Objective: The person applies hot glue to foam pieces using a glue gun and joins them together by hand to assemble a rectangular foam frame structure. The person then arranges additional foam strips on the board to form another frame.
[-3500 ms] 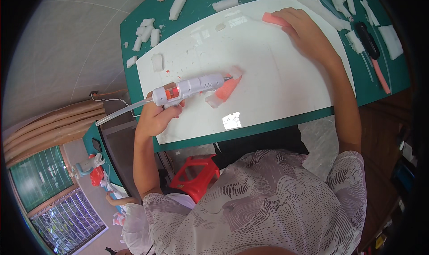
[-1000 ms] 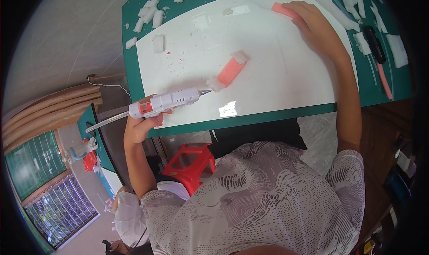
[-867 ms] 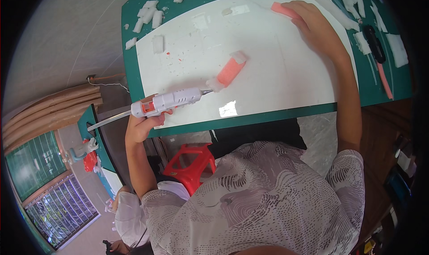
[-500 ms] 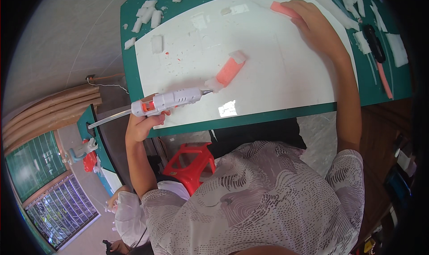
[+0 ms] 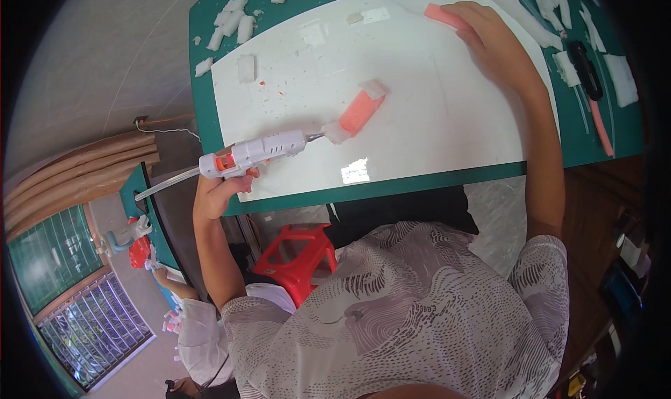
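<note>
My left hand (image 5: 225, 191) is wrapped round the handle of a white hot glue gun (image 5: 269, 147) with a clear glue stick (image 5: 168, 183) in its back end. The metal nozzle points at the whitish end of a pink foam block (image 5: 361, 114), which lies on the white board with white foam at both its ends. Whether the nozzle touches it I cannot tell. At the far right of the board, my right hand (image 5: 487, 35) grips another pink foam piece (image 5: 447, 16), its fingers partly hidden from above.
The glossy white board (image 5: 447, 133) rests on a green table (image 5: 405, 190). White foam pieces (image 5: 229, 20) lie at the far left, more strips at the far right beside a black-handled tool (image 5: 586, 69). A red stool (image 5: 297, 255) stands below; another person (image 5: 203, 336) works at the lower left.
My left hand has drawn the glue gun slightly back to the left. My right hand stays on its foam piece. The other person's arm has reached forward.
</note>
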Motion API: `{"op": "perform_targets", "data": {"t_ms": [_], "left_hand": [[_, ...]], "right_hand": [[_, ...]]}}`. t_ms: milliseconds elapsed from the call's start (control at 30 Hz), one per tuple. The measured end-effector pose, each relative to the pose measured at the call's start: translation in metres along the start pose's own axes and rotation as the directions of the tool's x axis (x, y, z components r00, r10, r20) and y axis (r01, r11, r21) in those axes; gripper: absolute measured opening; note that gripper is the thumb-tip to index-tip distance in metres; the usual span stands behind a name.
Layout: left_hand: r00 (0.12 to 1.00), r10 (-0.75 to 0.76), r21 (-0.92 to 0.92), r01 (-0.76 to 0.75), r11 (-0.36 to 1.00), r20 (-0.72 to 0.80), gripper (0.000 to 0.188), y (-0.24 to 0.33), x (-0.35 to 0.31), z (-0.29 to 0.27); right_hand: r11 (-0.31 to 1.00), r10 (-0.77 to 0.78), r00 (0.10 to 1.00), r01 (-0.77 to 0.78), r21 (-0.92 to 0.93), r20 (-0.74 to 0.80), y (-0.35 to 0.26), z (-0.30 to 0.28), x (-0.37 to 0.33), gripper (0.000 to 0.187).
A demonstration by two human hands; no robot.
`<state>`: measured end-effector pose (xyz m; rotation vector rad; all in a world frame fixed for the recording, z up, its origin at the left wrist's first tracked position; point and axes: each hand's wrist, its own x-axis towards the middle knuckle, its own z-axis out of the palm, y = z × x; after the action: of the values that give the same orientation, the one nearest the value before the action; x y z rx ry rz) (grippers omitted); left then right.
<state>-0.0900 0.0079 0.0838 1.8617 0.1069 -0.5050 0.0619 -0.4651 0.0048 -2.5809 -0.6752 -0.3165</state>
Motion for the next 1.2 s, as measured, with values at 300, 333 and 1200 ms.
{"op": "perform_targets", "data": {"t_ms": [300, 333, 1200], "left_hand": [[1.000, -0.010, 0.001, 0.010, 1.000, -0.027, 0.040, -0.005, 0.002, -0.006], [0.999, -0.016, 0.003, 0.016, 1.000, -0.030, 0.040, -0.003, 0.004, -0.006], [0.979, 0.193, -0.065, -0.197, 0.978, -0.063, 0.061, -0.024, 0.009, -0.020]], "right_hand": [[1.000, -0.015, 1.000, 0.015, 0.027, 0.004, 0.000, -0.002, 0.002, 0.034], [1.000, -0.010, 1.000, 0.009, 0.020, 0.002, 0.000, -0.002, 0.001, 0.034], [0.999, -0.008, 0.999, 0.007, -0.033, -0.047, 0.005, 0.006, -0.001, 0.034]]}}
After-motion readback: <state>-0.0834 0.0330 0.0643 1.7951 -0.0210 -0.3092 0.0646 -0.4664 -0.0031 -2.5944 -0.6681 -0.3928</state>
